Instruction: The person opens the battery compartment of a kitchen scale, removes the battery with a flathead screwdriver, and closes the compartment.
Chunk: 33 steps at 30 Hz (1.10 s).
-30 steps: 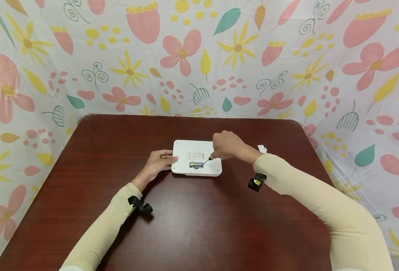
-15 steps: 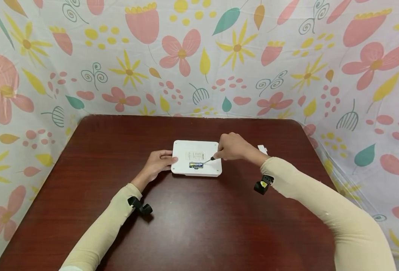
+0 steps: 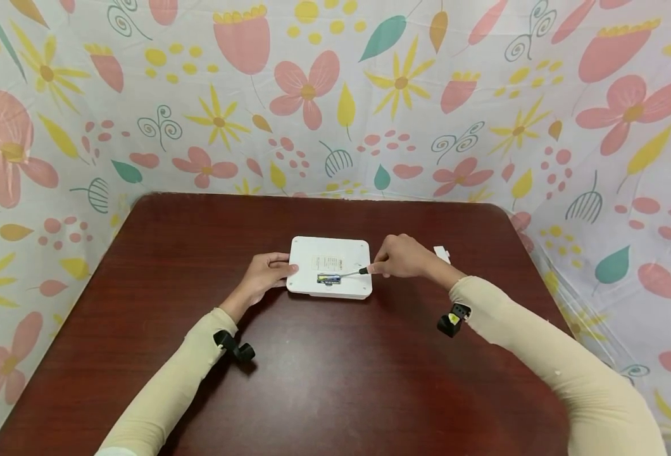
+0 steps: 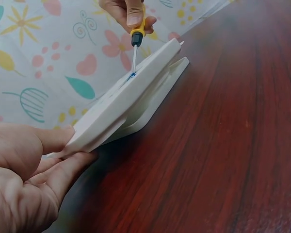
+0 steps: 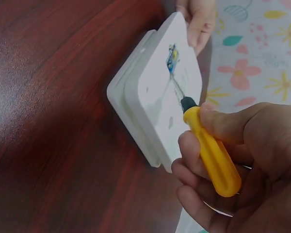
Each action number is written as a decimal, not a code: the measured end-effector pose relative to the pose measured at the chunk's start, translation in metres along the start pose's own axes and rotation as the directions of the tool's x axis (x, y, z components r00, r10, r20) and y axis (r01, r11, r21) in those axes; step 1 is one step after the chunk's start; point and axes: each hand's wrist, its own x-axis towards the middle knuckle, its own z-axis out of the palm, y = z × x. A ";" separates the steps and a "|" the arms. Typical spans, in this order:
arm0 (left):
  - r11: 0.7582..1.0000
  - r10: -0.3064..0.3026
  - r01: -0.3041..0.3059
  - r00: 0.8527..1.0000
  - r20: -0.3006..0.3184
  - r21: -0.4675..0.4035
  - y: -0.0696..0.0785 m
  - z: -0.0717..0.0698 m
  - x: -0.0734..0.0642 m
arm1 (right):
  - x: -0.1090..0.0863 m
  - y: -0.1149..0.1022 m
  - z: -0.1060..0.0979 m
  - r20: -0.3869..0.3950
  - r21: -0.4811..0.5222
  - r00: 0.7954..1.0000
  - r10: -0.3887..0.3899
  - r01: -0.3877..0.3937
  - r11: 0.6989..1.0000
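Observation:
A white flat electronic device (image 3: 330, 247) with rounded corners lies underside up on the table, showing a printed label and corner screws. Near its front edge a small compartment holds batteries (image 3: 329, 278) in blue and yellow wrapping. My left hand (image 3: 264, 275) grips the device's left edge, thumb on top and fingers beneath. In the left wrist view this hand (image 4: 34, 170) pinches the edge. My right hand (image 3: 401, 256) holds a screwdriver (image 5: 213, 158) by its yellow handle. The thin metal shaft slants down leftward, its tip at the batteries' right end.
A small white plastic piece (image 3: 442, 254) lies on the dark wooden table (image 3: 324, 380), to the right of the device and behind the right wrist. A flower-print cloth (image 3: 307, 126) hangs behind the table and along both sides.
My right hand has shifted to the right and slightly toward me, lowering the screwdriver to a flatter slant, with its tip still at the batteries. The left hand and device have hardly moved.

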 end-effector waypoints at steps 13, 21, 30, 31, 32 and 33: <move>1.000 -0.021 0.021 1.000 -0.017 -0.006 0.000 0.001 0.001 | -0.002 0.021 0.016 0.022 0.085 1.000 0.014 -0.015 0.996; 0.999 -0.025 0.025 1.000 -0.017 -0.027 0.000 0.000 0.000 | 0.000 0.029 0.023 0.022 0.136 1.000 0.014 -0.017 0.991; 1.000 -0.022 0.022 1.000 -0.020 -0.013 -0.001 0.000 0.002 | 0.001 0.038 0.031 -0.008 0.140 1.000 0.010 -0.009 0.990; 1.000 -0.020 0.020 1.000 -0.020 -0.010 0.000 0.000 0.002 | 0.002 0.039 0.032 -0.011 0.143 1.000 0.012 -0.010 0.990; 1.000 -0.017 0.017 1.000 -0.021 -0.007 0.000 0.000 0.002 | 0.002 0.039 0.033 -0.014 0.146 1.000 0.016 -0.014 0.989; 1.000 -0.015 0.015 1.000 -0.020 -0.009 0.000 0.000 0.002 | 0.002 0.040 0.033 -0.017 0.150 1.000 0.018 -0.015 0.989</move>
